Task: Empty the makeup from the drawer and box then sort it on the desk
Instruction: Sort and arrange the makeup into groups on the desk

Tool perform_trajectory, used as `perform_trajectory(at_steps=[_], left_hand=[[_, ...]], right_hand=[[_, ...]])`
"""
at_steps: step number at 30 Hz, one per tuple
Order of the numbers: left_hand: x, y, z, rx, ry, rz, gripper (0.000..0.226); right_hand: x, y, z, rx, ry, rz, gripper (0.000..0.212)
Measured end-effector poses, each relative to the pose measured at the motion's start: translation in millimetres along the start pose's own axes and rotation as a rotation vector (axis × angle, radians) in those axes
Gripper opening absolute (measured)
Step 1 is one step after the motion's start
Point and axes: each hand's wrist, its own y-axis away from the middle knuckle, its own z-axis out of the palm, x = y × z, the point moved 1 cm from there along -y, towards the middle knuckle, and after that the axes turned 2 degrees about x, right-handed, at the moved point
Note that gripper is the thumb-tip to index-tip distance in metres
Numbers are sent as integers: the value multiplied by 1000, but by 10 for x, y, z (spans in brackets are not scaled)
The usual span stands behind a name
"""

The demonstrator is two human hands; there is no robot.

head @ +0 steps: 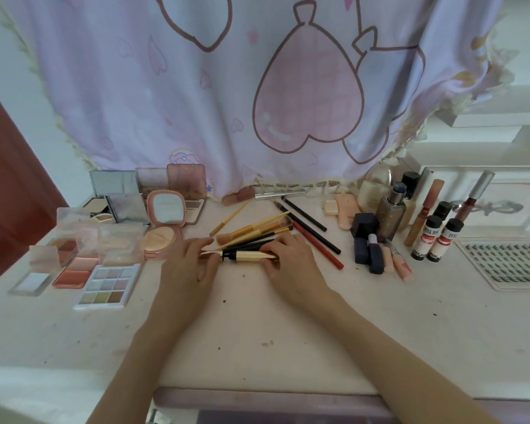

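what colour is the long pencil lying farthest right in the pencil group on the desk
Red. The pencil lies slanted beside two black ones, seen best in the head view, just right of the right hand.

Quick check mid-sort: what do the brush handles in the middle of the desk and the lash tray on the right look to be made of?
Brush handles: probably bamboo or light wood, going by the matte tan-yellow colour, though the grain is too blurred to confirm. Lash tray: likely clear glossy plastic, since the rim looks see-through over a pale backing carrying rows of dark lashes. Both the left hand and right hand hold a cream and black tube.

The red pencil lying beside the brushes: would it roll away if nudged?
Probably: the red pencil looks slim, so it could roll sideways on the flat desk. It seems stiff and light, and the black pencil alongside might stop it.
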Motion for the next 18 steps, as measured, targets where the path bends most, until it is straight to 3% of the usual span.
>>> perform_trajectory(at_steps=[7, 18], left_hand=[[43, 30, 55, -250, -318, 24, 87], [47, 25, 76, -298, -387, 18, 87]], right_hand=[[16, -191, 70, 15, 50, 35, 29], [92, -264, 54, 80, 113, -8, 33]])
